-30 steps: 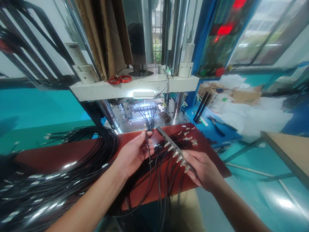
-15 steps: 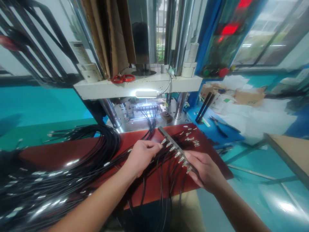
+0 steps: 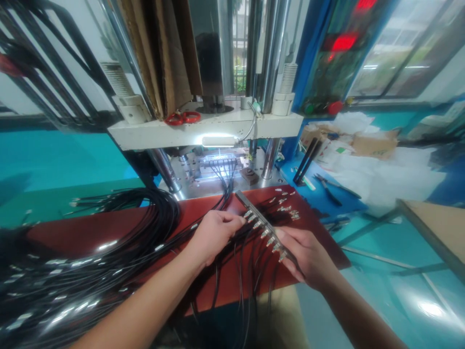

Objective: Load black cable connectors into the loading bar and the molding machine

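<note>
My right hand grips the lower end of a dark metal bar, thumb on top. Several small metal connectors stick out in a row along the bar's left edge, with black cables hanging below. At the bar's upper part, my left hand has thumb and forefinger pinched together beside a connector. What sits in that pinch is mostly hidden by the fingers. Beneath both hands lies the red-brown work board. Loose connector ends rest on it to the right of the bar.
A press with a white crosspiece stands ahead, its lit mould holding more cables. Red-handled scissors lie on the crosspiece. Bundled black cables cover the left side. Pliers lie on a blue surface at right.
The pinching left fingers are now lower along the bar, beside a connector further from its top end. The bar and right hand have shifted slightly left in view.
</note>
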Demonstrator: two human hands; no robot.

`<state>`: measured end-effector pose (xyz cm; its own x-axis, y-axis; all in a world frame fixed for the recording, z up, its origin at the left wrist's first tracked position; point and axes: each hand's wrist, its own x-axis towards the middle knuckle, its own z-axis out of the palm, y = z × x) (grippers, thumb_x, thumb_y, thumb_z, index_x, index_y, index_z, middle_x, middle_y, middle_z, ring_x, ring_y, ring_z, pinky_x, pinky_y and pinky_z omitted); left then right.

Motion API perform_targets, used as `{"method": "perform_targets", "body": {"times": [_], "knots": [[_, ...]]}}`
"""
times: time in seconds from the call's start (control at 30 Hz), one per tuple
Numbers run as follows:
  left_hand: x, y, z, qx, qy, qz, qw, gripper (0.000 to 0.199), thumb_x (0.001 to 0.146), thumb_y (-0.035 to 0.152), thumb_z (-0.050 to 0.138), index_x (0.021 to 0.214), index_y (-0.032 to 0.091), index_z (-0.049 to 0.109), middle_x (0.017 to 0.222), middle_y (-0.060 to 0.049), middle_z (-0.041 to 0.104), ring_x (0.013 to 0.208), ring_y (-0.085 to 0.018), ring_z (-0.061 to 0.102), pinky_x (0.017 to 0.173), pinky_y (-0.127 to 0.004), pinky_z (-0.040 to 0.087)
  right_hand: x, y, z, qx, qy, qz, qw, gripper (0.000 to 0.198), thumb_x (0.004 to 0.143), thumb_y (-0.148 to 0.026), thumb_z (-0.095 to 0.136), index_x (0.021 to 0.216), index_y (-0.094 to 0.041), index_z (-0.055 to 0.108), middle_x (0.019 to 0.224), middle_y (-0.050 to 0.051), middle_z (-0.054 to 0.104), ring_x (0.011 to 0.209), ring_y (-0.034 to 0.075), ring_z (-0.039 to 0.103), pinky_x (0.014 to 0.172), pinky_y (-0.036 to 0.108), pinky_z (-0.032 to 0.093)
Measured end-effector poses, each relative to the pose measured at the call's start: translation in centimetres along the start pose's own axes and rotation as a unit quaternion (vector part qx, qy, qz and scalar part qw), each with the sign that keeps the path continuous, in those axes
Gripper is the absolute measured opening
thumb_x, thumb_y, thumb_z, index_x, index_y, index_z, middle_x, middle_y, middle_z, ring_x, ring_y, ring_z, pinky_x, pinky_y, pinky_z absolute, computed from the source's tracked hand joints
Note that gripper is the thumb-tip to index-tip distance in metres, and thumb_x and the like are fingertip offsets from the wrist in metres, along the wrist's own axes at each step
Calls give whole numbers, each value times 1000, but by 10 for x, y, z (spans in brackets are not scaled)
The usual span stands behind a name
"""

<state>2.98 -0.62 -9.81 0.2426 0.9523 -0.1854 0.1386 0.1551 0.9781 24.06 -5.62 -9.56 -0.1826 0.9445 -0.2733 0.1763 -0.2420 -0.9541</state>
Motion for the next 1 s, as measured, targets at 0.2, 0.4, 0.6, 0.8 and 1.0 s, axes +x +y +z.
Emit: {"method": "perform_targets", "body": {"times": [0.2, 0.4, 0.6, 0.8, 1.0], "knots": [[4, 0, 1, -33, -5, -41, 999, 34, 82, 43, 66, 72, 12, 55, 58, 1, 40, 46, -8, 26, 39, -19, 16, -1, -1, 0, -2, 7, -10, 1000, 38, 90, -52, 44, 84, -15, 53, 45, -4, 35, 31, 7, 29, 30, 19, 16], [15, -1, 5, -66, 7, -43, 997, 31, 85, 34, 65, 67, 12, 53, 59, -2, 45, 43, -9, 30, 36, -19, 16, -1, -4, -1, -9, -26, -5, 1000, 39, 89, -53, 44, 85, -15, 55, 44, -4, 35, 31, 8, 32, 30, 20, 19], [18, 10, 11, -65, 28, -56, 996, 28, 89, 17, 60, 62, 10, 54, 55, -2, 47, 43, -7, 30, 39, -19, 16, 2, 0, 2, -23, 1, 0, 1000, 41, 90, -55, 42, 90, -16, 55, 46, -4, 37, 31, 8, 32, 29, 20, 17], [22, 13, 10, -11, 8, -70, 997, 27, 92, 16, 56, 65, 10, 56, 57, -2, 50, 42, -9, 33, 40, -21, 18, 2, 3, -1, -54, -9, -19, 998, 46, 92, -56, 39, 73, -15, 48, 43, -3, 37, 31, 7, 34, 30, 19, 17], [34, 28, -25, 266, 107, 159, 945, 16, 90, 24, 66, 77, 15, 66, 70, -2, 60, 64, -15, 53, 56, -23, 34, 9, 0, -8, -30, -20, -7, 999, 43, 88, -57, 48, 88, -14, 56, 48, -4, 39, 33, 6, 32, 33, 19, 16]]}}
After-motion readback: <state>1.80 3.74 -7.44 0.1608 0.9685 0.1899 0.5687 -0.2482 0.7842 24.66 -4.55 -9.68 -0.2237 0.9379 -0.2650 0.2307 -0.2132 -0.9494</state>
